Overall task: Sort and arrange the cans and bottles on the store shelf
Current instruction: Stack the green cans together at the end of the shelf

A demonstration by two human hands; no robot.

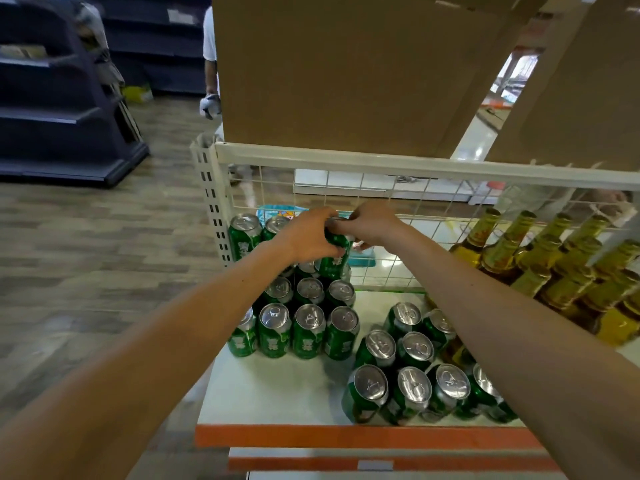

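Observation:
Both hands meet on one green can [335, 252] held above the back rows of a block of green cans [308, 327] at the shelf's left. My left hand [310, 235] grips its side. My right hand [372, 225] holds its top rim. Two more cans [244, 233] stand stacked at the back left corner. A second cluster of green cans [415, 372] stands at the front right. Yellow bottles with gold caps [554, 265] fill the right end of the white shelf [277, 389].
A wire mesh back panel [398, 209] closes the rear of the shelf. Large cardboard boxes [346, 64] sit on the level above. Dark shelving [62, 98] stands across the aisle at left, and another person's gloved hand [209, 105] shows behind the boxes.

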